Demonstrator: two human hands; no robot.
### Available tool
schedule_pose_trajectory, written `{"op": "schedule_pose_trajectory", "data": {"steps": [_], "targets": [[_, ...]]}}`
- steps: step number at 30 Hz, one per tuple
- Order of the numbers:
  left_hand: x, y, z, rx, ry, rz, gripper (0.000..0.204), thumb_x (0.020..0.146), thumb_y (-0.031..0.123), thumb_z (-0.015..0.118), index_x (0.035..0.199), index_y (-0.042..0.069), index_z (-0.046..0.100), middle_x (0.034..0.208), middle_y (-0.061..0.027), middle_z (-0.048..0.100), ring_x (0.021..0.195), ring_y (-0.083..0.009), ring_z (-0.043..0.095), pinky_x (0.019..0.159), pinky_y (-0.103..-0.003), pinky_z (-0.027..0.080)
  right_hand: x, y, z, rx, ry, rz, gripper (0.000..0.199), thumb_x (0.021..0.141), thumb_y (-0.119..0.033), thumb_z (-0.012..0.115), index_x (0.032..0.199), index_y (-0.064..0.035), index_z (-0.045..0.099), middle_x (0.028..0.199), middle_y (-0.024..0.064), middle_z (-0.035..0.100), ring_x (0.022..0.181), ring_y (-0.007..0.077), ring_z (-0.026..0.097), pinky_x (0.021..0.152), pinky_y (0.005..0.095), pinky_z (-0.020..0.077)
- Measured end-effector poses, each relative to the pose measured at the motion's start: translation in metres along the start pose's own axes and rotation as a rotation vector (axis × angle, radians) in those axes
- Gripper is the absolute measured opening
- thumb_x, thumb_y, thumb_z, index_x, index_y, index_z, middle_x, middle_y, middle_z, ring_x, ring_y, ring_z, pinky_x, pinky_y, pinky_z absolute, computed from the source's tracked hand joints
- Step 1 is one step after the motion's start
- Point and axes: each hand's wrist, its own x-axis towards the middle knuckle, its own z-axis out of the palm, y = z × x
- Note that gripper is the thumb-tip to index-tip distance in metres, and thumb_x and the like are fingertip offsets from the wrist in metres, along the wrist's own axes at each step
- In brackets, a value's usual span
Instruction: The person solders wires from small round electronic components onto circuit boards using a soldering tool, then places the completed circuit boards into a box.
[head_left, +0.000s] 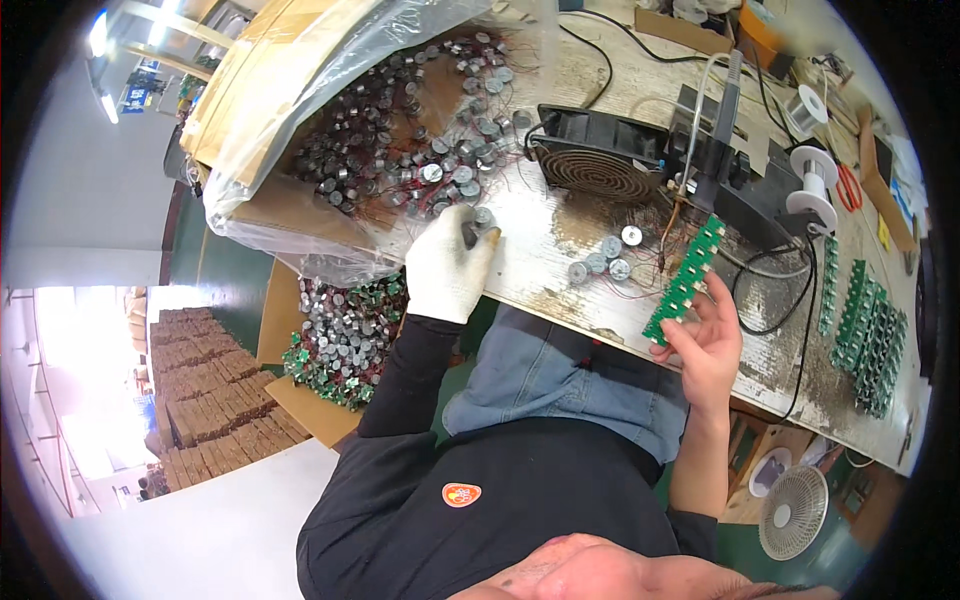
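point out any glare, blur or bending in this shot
Head view, left: the bright opening is blown out to white; head view, middle: glare washes the workbench beside the gloved left hand; head view, upper right: a soft, smeared blur; head view, rim: fisheye bending and black corners; head view, right of centre: the green circuit board looks fairly sharp.

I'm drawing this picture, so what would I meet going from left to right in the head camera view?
Brown stacks, gloved left hand, small cluster of metal discs, green board in the right hand, white fan, piled green boards.
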Motion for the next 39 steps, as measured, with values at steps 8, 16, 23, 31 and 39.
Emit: {"op": "schedule_pose_trajectory", "data": {"steps": [8, 16, 23, 31, 39], "targets": [[0.005, 0.008, -0.003, 0.171, -0.020, 0.160, 0.028, 0.077, 0.027, 0.071, 0.084, 0.003, 0.057, 0.074, -0.0145, 0.061, 0.069, -0.0319, 0.062, 0.061, -0.037, 0.048, 0.000, 0.001, 0.000, 0.006, -0.023, -0.023, 0.067, 0.078, 0.011, 0.060, 0.137, 0.0033, 0.030, 0.110, 0.0200, 0.056, 0.063, 0.0170, 0.064, 0.049, 0.0250, 0.0544], [-0.010, 0.009, -0.007, -0.584, 0.012, -0.081, 0.016, 0.085, 0.006, 0.065, 0.092, -0.003, 0.053, 0.083, -0.0112, 0.067, 0.063, -0.0115, 0.061, 0.056, -0.023, 0.048, 0.001, 0.002, -0.001, 0.016, -0.033, -0.028, 0.066, 0.079, 0.011, 0.059, 0.137, 0.0039, 0.029, 0.109, 0.0189, 0.056, 0.063, 0.0173, 0.065, 0.049, 0.0248, 0.0546], [-0.015, 0.038, -0.014, -1.153, -0.230, -0.337, 0.037, 0.089, 0.020, 0.065, 0.107, -0.008, 0.048, 0.098, -0.0214, 0.066, 0.068, -0.0167, 0.064, 0.059, -0.025, 0.053, 0.001, 0.005, -0.004, 0.039, -0.035, -0.030, 0.067, 0.079, 0.012, 0.061, 0.138, 0.0016, 0.030, 0.109, 0.0186, 0.056, 0.067, 0.0167, 0.065, 0.052, 0.0254, 0.0558], [-0.038, 0.059, 0.012, -1.241, -0.413, -0.385, 0.032, 0.089, 0.017, 0.063, 0.108, -0.008, 0.057, 0.089, -0.0152, 0.067, 0.076, -0.0168, 0.065, 0.068, -0.026, 0.053, 0.000, 0.004, -0.001, 0.042, -0.064, -0.005, 0.068, 0.080, 0.012, 0.061, 0.139, -0.0008, 0.030, 0.108, 0.0168, 0.055, 0.069, 0.0174, 0.065, 0.053, 0.0246, 0.0556], [-0.046, 0.085, 0.027, -1.015, -0.671, -0.308, 0.023, 0.087, 0.013, 0.063, 0.103, -0.004, 0.061, 0.083, -0.0063, 0.064, 0.073, -0.0077, 0.057, 0.065, -0.023, 0.047, -0.001, 0.001, 0.001, 0.035, -0.092, -0.002, 0.070, 0.080, 0.014, 0.057, 0.141, 0.0004, 0.027, 0.119, 0.0218, 0.053, 0.070, 0.0213, 0.066, 0.053, 0.0269, 0.0540]]}}
